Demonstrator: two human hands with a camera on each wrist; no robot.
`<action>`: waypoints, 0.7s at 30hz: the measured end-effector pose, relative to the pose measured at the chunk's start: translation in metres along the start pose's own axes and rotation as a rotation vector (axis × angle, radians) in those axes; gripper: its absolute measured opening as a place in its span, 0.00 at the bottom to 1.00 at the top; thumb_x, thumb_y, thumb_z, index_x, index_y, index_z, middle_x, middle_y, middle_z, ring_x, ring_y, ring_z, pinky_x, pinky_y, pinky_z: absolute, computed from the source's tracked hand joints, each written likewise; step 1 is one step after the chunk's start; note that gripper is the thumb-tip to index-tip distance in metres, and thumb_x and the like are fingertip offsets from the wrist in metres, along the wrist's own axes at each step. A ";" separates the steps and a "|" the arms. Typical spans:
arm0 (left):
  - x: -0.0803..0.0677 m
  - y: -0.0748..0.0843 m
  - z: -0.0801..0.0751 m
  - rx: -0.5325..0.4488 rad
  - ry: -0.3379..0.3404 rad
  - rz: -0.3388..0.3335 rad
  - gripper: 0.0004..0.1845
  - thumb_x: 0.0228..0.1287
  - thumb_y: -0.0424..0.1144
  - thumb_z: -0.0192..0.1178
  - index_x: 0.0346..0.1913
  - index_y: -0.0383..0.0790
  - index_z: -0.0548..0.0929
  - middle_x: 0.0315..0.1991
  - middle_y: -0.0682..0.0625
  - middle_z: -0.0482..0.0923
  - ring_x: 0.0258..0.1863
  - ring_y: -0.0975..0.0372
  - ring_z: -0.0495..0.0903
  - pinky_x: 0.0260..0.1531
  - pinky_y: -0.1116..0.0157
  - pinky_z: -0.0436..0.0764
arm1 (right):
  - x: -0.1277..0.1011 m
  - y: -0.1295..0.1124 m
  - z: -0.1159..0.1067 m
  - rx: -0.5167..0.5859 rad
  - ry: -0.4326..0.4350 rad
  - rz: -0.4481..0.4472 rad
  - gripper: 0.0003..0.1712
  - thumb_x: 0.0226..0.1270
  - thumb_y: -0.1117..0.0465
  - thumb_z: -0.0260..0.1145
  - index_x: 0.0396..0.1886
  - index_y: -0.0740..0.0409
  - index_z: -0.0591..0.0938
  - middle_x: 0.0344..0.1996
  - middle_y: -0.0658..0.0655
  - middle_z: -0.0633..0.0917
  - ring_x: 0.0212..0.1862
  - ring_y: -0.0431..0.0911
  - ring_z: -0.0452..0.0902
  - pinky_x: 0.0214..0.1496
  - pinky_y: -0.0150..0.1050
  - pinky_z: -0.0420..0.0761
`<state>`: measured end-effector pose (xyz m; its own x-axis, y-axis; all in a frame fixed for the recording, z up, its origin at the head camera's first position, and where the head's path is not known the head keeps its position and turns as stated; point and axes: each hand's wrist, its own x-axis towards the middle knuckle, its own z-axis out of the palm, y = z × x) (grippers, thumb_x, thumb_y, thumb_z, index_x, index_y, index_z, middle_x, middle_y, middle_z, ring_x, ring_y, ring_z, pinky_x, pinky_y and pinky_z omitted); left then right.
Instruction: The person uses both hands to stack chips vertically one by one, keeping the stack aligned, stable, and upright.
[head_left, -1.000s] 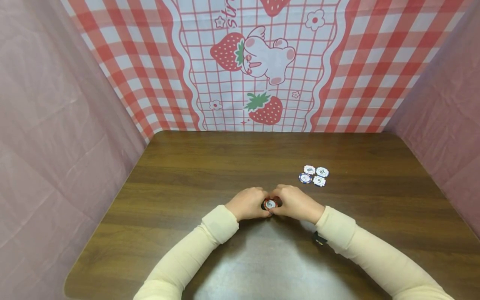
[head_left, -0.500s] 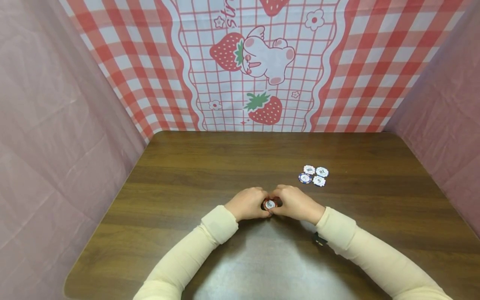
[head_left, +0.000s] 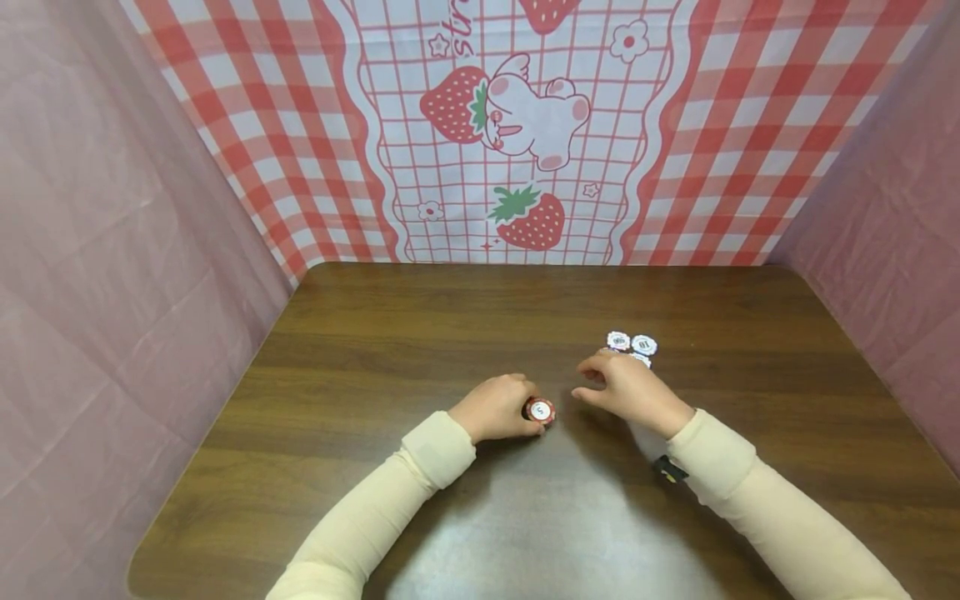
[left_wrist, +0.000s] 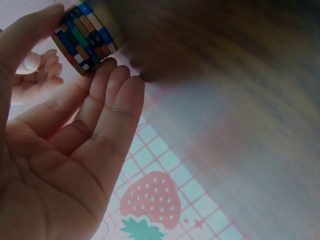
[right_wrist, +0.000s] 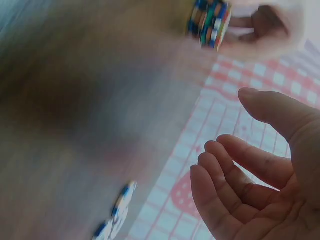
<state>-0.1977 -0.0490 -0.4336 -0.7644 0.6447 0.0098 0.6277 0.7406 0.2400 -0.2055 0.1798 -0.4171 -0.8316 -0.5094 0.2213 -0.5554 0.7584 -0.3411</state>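
Observation:
My left hand [head_left: 497, 407] curls round a short stack of poker chips [head_left: 541, 410] on the table, thumb on the near side and fingers on the far side. A red chip with a white centre tops it. In the left wrist view, the edges of the poker chip stack [left_wrist: 86, 37] show blue, green, tan and white bands between thumb and fingertips. My right hand [head_left: 632, 393] holds nothing, its fingers loosely bent and its thumb apart. It overlaps the loose poker chips [head_left: 643, 344] in the head view, partly hiding the nearer ones.
The brown wooden table [head_left: 390, 325] spreads round both hands. A checked strawberry cloth [head_left: 525, 150] hangs behind its far edge, and pinkish curtains [head_left: 112, 292] hang at both sides. A small black item [head_left: 670, 469] shows beneath the right cuff.
My right hand has let go of the chip stack and moved right, towards the loose chips. My left hand keeps its grip on the stack in the same place.

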 end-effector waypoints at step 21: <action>0.000 0.001 0.000 0.018 -0.016 -0.021 0.19 0.53 0.53 0.70 0.47 0.50 0.86 0.41 0.56 0.83 0.40 0.66 0.80 0.39 0.69 0.78 | -0.008 0.064 -0.026 -0.085 -0.078 0.188 0.20 0.58 0.60 0.70 0.46 0.69 0.83 0.35 0.64 0.84 0.34 0.50 0.78 0.37 0.51 0.78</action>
<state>-0.1969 -0.0485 -0.4337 -0.7751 0.6317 -0.0105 0.6141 0.7572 0.2225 -0.2344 0.2431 -0.4172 -0.9195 -0.3828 0.0887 -0.3915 0.8729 -0.2912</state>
